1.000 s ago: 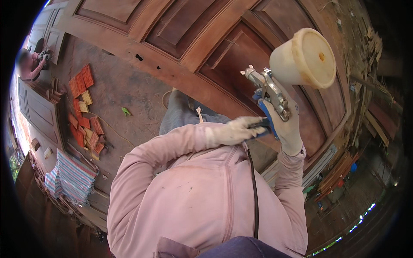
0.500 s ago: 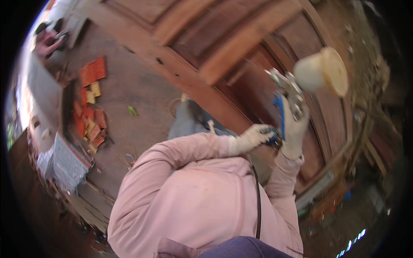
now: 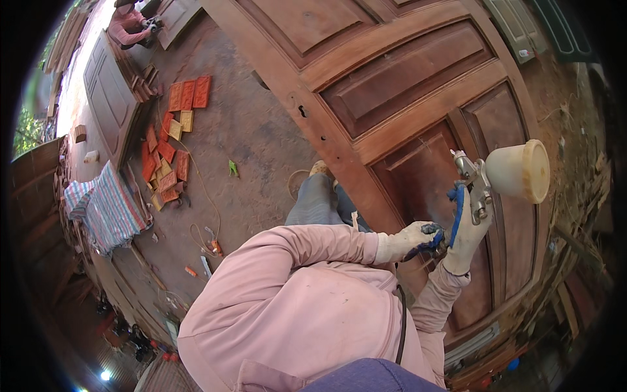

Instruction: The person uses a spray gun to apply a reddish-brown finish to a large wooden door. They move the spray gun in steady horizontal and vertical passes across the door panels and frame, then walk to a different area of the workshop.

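R hand (image 3: pixel 465 230) up, grip wrapped round spray gun (image 3: pixel 481 201) at right, nr brown door (image 3: pixel 405 75); L hand (image 3: pixel 406 242) curled just beside, can't tell if its grip's pinching anything. Gun silvery, w/ off-white cup (image 3: pixel 513 171).

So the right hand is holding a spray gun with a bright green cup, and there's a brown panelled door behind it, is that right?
Not quite: the cup is off-white, not green, as the head view shows. The right hand is holding the spray gun, with the brown panelled door behind it.
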A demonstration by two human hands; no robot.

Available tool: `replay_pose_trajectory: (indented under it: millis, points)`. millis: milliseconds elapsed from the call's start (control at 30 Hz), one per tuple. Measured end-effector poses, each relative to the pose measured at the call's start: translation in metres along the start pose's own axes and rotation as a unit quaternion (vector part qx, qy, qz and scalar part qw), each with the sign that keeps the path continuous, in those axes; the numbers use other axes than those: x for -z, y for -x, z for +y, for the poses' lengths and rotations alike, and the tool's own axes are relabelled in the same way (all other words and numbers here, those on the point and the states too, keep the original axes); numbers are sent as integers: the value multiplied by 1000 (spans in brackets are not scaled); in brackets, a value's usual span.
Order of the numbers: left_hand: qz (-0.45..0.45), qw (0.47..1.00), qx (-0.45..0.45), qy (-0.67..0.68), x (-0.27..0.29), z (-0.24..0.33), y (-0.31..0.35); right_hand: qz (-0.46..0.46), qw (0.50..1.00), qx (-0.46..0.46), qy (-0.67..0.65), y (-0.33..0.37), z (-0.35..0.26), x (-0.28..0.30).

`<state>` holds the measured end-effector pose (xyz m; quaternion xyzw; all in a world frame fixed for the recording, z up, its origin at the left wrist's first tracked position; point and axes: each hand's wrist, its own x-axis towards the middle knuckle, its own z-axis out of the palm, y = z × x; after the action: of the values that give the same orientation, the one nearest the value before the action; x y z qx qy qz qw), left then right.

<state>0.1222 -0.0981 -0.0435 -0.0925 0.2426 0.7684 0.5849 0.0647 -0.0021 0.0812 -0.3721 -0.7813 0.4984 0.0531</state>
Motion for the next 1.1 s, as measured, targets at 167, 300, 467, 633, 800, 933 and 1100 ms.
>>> replay_pose_trajectory:
  millis: [167, 300, 467, 633, 800, 933, 1100]
  points:
    - [18, 999, -26, -25, 4, -8, -2, 6, 999, 48, -14, -2, 3, -6]
    - [3, 1000, -17, 24, 0, 2, 5, 24, 996, 53, -64, -3, 8, -10]
    - [24, 1000, 5, 19, -2, 3, 10, 1, 998, 36, -59, 1, 7, -7]
    - [12, 1000, 4, -1, 0, 1, 9, -9, 997, 35, -66, 5, 1, -8]
    - [-16, 995, -43, 89, 5, 20, 12, -31, 996, 49, -74, 9, 8, 0]
    - [31, 973, -60, 220, 14, 85, -23, -70, 990, 105, -69, 22, 19, 1]
    - [216, 973, -47, 64, 2, 109, -23, -93, 988, 110, -60, 32, 40, -11]
